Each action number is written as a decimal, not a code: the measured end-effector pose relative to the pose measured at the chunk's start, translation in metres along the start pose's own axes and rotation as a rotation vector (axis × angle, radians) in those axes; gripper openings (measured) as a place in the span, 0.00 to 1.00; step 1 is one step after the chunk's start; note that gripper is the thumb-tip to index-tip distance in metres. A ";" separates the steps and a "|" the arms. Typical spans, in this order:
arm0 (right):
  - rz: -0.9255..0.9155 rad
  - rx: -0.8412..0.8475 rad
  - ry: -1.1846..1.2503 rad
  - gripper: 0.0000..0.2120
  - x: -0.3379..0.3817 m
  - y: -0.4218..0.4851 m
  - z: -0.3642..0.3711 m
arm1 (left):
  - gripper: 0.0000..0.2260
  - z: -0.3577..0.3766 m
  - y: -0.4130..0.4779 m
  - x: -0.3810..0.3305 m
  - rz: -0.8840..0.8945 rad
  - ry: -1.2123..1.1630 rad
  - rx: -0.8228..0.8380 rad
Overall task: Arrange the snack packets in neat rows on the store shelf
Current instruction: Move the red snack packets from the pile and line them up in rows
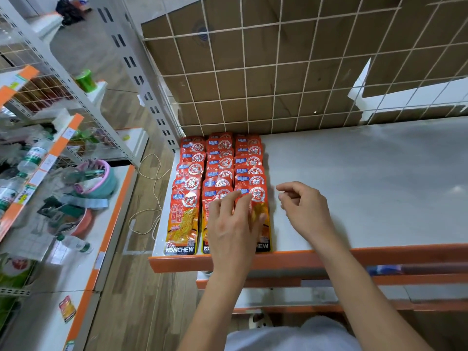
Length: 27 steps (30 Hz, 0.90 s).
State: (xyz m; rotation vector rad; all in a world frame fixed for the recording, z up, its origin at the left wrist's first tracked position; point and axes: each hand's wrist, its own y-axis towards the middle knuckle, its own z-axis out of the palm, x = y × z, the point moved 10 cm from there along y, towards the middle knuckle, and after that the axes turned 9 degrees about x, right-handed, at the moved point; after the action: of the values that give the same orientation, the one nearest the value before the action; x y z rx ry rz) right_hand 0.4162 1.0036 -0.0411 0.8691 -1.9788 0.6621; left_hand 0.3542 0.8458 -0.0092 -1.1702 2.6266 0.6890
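Observation:
Red-orange snack packets (pixel 188 196) lie in three overlapping rows at the left end of a pale shelf (pixel 367 188), running from the wire back to the orange front edge. My left hand (pixel 231 225) lies flat with straight fingers on the front packets of the middle and right rows. My right hand (pixel 302 207) hovers just right of the right row (pixel 250 171), fingers loosely curled and holding nothing.
A wire grid with cardboard (pixel 278 72) backs the shelf. Lower shelves with orange edges (pixel 379 279) sit beneath. To the left, another rack (pixel 45 173) holds bottles and tubs. One stray packet (pixel 67 309) lies on its low shelf. A cord (pixel 149 198) trails on the wood floor.

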 end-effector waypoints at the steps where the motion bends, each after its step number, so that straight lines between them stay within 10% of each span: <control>1: -0.010 -0.015 -0.007 0.09 -0.001 -0.002 -0.006 | 0.15 -0.002 0.002 -0.004 0.006 -0.006 -0.018; 11: -0.191 -0.371 -0.353 0.10 -0.022 -0.057 -0.132 | 0.13 0.026 0.018 -0.112 0.156 -0.098 0.001; 27: 0.102 -0.678 -0.460 0.12 -0.198 -0.198 -0.426 | 0.12 0.133 -0.029 -0.436 0.358 -0.331 0.226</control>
State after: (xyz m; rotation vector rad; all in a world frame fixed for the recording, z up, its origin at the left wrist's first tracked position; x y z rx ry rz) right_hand 0.8573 1.2506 0.0244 0.5210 -2.4379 -0.1974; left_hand 0.6664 1.1786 0.0156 -0.4801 2.5585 0.5636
